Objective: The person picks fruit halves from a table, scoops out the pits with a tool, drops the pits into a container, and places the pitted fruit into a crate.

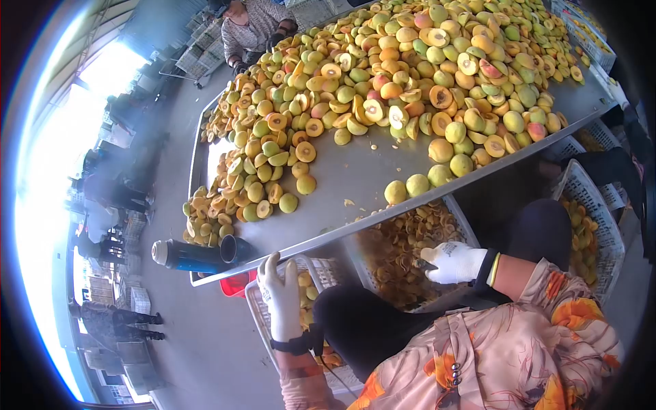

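Head view: a heap of fruit (410, 68), many pieces halved, spreads across the metal bench (355, 178) from 9 o'clock round to 2. At 7 o'clock the white-gloved left hand (279, 294) rises by the bench's near edge, its grip loose, fingers extended, with nothing seen in it; contact with the edge is unclear. Just beside it is a white crate (321, 270) containing more fruit. At 4 o'clock the right hand (451, 263), also gloved, is over a crate of brownish scraps (463, 220), its grip half curled; I cannot tell whether it has hold of anything. A dark flask (188, 255) and black cup (236, 250) sit at 8 o'clock, another person (253, 31) at 11.
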The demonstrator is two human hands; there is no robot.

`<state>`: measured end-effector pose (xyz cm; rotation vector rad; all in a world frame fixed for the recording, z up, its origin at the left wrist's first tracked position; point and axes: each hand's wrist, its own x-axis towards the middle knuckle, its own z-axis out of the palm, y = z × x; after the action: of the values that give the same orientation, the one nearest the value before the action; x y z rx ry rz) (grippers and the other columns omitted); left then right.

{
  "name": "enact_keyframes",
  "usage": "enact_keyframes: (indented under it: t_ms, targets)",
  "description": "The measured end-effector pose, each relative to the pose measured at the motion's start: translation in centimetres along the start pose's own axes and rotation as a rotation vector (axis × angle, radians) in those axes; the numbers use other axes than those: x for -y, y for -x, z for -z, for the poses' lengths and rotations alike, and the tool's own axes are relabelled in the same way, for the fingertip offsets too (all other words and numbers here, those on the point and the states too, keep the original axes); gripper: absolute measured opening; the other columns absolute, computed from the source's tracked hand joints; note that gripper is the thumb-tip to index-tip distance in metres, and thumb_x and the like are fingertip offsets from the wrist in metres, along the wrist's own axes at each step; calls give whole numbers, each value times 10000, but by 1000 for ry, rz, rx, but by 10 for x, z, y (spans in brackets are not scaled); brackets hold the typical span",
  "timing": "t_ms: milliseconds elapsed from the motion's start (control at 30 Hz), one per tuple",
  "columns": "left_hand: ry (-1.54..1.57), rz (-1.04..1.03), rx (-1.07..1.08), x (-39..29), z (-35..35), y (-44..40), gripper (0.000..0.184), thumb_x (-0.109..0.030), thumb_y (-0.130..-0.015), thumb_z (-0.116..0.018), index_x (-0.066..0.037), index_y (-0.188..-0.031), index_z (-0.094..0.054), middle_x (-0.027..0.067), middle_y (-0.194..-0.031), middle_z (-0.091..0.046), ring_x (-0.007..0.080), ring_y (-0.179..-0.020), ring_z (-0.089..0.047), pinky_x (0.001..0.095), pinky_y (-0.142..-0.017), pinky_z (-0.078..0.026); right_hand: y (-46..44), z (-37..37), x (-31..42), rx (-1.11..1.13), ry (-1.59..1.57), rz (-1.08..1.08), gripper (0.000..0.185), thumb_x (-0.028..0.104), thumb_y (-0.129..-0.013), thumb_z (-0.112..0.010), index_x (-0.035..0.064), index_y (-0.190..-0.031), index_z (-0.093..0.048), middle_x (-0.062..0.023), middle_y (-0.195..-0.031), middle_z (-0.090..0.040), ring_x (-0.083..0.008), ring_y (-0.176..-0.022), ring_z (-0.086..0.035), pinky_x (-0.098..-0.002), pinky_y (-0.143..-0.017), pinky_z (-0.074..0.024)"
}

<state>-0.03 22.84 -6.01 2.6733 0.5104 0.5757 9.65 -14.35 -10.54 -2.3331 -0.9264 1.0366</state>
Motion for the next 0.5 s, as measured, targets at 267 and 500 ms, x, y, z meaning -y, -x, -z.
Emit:
enact_keyframes:
  t_ms: [267,500]
  targets:
    - [-133,-92,263,-27,-130,-172,545,-322,-837,-771,-80,-1292,-594,209,-1298,-588,414,-1222,-554,480,-1004,-479,-8,5,-7,122,-2,-22,354,287,-914,-562,16,-1138,-607,-250,-1015,-716,-420,-986,-697,-521,-872,-537]
    - [58,6,284,-4,-145,-186,455,-194,-835,-729,-73,-1262,-630,200,-1143,-666,351,-1040,-668,430,-913,-535,-1,16,2,21,-56,27,322,288,-907,-563,33,-1099,-607,-239,-966,-718,-426,-929,-700,-522,-825,-540]
